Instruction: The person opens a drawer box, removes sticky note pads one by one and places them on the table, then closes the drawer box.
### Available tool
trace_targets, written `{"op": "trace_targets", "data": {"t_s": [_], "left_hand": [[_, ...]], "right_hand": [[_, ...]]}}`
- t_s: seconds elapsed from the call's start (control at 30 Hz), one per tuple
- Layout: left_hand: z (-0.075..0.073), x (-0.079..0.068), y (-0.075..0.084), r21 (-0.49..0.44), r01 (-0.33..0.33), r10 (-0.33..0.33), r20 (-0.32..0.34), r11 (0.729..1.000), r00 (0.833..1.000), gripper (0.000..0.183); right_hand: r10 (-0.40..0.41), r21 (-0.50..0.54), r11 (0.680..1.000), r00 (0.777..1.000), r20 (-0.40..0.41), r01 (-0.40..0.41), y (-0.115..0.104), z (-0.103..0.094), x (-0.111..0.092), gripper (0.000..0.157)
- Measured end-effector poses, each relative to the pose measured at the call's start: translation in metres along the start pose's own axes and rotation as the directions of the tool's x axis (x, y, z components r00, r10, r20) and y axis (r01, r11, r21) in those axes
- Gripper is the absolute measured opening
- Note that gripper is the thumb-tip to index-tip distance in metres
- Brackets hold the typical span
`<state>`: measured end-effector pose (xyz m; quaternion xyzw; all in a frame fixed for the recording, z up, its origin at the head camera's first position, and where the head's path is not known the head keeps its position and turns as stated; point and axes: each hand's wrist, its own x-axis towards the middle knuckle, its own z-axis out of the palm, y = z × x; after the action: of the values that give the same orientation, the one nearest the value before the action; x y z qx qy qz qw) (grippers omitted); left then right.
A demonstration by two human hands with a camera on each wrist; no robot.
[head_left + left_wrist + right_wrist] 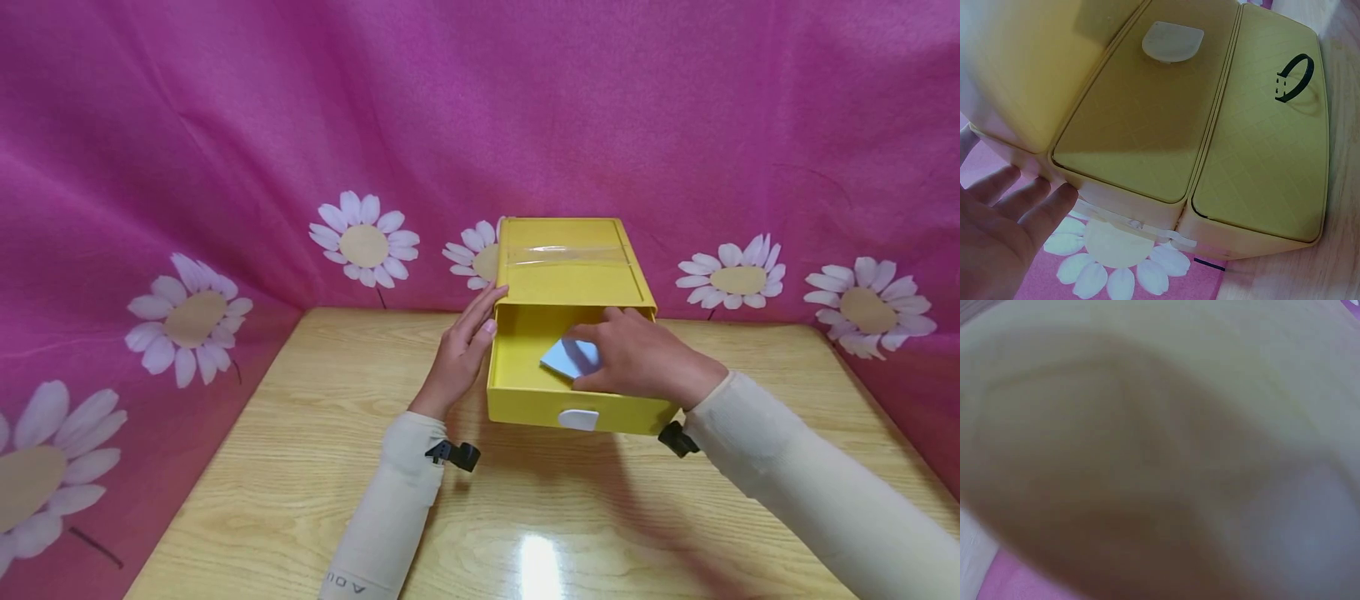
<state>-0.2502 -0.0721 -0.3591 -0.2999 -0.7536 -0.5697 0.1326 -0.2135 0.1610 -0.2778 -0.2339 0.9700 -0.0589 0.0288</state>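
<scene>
A yellow drawer unit (573, 283) stands at the back of the table, its top drawer (525, 407) pulled out. Inside that drawer, my right hand (645, 354) grips a flat, light blue piece (568, 358) that looks like folded paper, thumb at its near side and fingers curled over it. The hand covers part of the piece. My left hand (459, 354) rests with straight fingers along the unit's left side; in the left wrist view its fingertips (1063, 194) touch the yellow side wall. The right wrist view is dark and blurred.
A white tab (579, 419) is on the pulled-out drawer's front. Below are a middle drawer with a white tab (1174, 42) and a bottom drawer with a black loop (1300, 78). Clear tape (566, 254) crosses the unit's top. A pink flowered cloth (480, 100) hangs behind.
</scene>
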Motion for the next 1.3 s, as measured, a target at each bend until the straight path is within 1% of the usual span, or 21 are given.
{"op": "trace_targets", "data": {"t_s": [0.1, 0.13, 0.23, 0.4, 0.53, 0.7, 0.87, 0.97, 1.13, 1.23, 1.3], "left_hand": [[0.002, 0.002, -0.015, 0.000, 0.001, -0.001, -0.004, 1.000, 1.000, 0.047], [0.002, 0.002, -0.018, 0.002, 0.001, -0.001, -0.005, 1.000, 1.000, 0.047], [0.002, 0.002, -0.023, 0.004, -0.001, 0.001, -0.006, 1.000, 1.000, 0.047], [0.002, 0.002, -0.026, -0.008, -0.020, 0.020, -0.010, 1.000, 1.000, 0.046], [0.004, 0.003, -0.026, -0.023, -0.029, 0.029, -0.002, 0.999, 1.000, 0.047], [0.006, 0.004, -0.025, 0.004, -0.019, 0.019, 0.018, 1.000, 1.000, 0.048], [0.004, 0.005, -0.024, 0.013, -0.032, 0.032, 0.005, 0.999, 0.999, 0.047], [0.002, 0.005, -0.025, 0.007, -0.037, 0.037, 0.002, 0.999, 0.999, 0.047], [0.001, 0.005, -0.024, 0.004, -0.027, 0.027, 0.002, 1.000, 1.000, 0.047], [0.001, 0.004, -0.020, -0.001, -0.028, 0.028, -0.001, 1.000, 1.000, 0.047], [0.000, 0.002, -0.011, -0.009, -0.029, 0.029, -0.001, 1.000, 1.000, 0.046]], "right_hand": [[0.007, 0.022, 1.000, 1.000, 0.006, -0.007, 0.001, -0.002, -0.001, 0.056], [0.011, 0.029, 1.000, 1.000, 0.006, -0.011, 0.001, -0.002, -0.001, 0.056], [0.003, 0.048, 0.999, 1.000, -0.009, -0.003, 0.001, -0.005, -0.003, 0.055], [-0.020, 0.069, 0.997, 0.998, -0.056, 0.024, -0.001, -0.011, -0.008, 0.052], [-0.010, 0.090, 0.996, 0.997, -0.075, 0.017, -0.001, -0.016, -0.012, 0.052], [-0.013, 0.104, 0.994, 0.995, -0.101, 0.024, -0.001, -0.019, -0.016, 0.052], [-0.044, 0.084, 0.995, 0.990, -0.135, 0.056, -0.002, -0.024, -0.019, 0.053], [-0.050, 0.071, 0.996, 0.988, -0.147, 0.060, -0.003, -0.028, -0.021, 0.053], [-0.056, 0.048, 0.997, 0.984, -0.171, 0.065, -0.003, -0.032, -0.029, 0.052], [-0.069, 0.045, 0.996, 0.980, -0.188, 0.078, -0.001, -0.032, -0.032, 0.050], [-0.071, 0.051, 0.995, 0.977, -0.202, 0.083, 0.000, -0.032, -0.033, 0.049]]}}
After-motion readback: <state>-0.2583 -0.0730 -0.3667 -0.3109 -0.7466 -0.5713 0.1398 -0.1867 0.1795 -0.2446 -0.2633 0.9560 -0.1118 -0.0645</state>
